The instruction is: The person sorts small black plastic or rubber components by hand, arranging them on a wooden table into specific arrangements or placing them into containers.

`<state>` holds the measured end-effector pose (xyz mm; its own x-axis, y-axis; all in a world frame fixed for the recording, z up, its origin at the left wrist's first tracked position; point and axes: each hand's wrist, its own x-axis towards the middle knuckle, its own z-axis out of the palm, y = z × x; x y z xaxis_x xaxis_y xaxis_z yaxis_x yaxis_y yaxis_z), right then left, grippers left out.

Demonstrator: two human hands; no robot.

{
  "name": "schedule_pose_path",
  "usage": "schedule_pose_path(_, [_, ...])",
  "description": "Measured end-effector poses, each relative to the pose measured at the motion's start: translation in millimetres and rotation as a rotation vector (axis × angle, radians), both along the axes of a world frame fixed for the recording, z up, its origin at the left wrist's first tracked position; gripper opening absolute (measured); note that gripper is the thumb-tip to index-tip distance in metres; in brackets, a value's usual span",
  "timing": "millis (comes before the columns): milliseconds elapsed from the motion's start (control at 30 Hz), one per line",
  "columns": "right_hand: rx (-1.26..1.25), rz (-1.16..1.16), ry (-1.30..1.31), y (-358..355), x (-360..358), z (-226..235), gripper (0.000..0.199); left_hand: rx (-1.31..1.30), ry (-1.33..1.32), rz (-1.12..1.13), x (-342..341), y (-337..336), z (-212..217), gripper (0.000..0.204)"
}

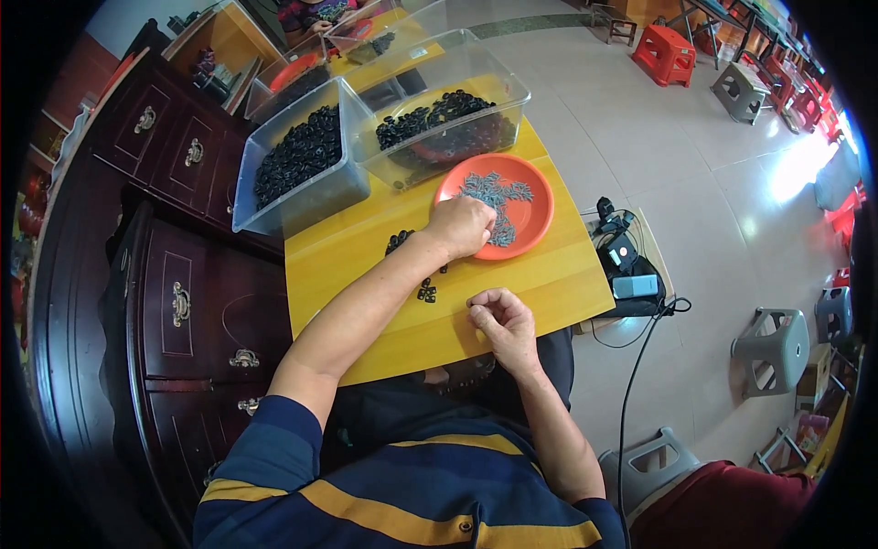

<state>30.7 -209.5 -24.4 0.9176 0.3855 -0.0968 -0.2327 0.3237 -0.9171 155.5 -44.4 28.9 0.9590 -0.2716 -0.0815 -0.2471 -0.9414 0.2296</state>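
My left hand (463,227) reaches over the left rim of a round orange plate (532,218), fingers bent and drawn together at the small grey screw-like pieces (498,192) in it. Whatever its fingertips hold is hidden. Nearer to me, just above the yellow tabletop (393,352), my right hand (508,328) is closed in a pinch, with a tiny dark spot at its fingertips too small to name. Small black parts lie in a cluster (427,292) left of my right hand, and more black parts (399,241) lie beside my left forearm.
Two clear plastic bins, one at left (315,209) and one at right (375,165), hold many black parts at the far side. A dark drawer cabinet (183,302) stands left. Right of the table are adapters (624,252), a cable and a grey stool (770,352). Another person (315,16) sits opposite.
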Motion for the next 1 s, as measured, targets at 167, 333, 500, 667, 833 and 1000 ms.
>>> schedule_pose_path(167, [0.019, 0.003, 0.022, -0.5, 2.5, -2.6, 0.008, 0.038, -0.054, -0.032, 2.5, -6.7, -0.7, 0.006])
schedule_pose_path(333, [0.099, -0.006, 0.047, 3.5, 4.4, 6.7, 0.013, -0.130, -0.082, -0.008, 0.0, 3.5, 3.8, 0.005])
schedule_pose_path(500, [0.040, -0.017, 0.040, 0.8, 2.7, -6.4, 0.013, -0.524, -0.269, 0.031, -27.6, 2.8, 12.1, 0.003])
schedule_pose_path(667, [0.088, -0.036, 0.084, 1.7, 0.4, -2.2, 0.012, -1.016, -0.122, 0.147, -88.4, 1.9, 13.7, 0.008])
schedule_pose_path(833, [0.061, -0.040, 0.043, 6.8, -0.6, -0.8, 0.011, -1.145, 0.008, 0.264, -140.5, 7.6, 8.2, 0.005])
schedule_pose_path(1000, [0.102, -0.018, 0.035, 14.1, -8.1, 3.8, 0.011, -1.154, 0.008, 0.320, -162.7, 15.1, 0.7, 0.005])
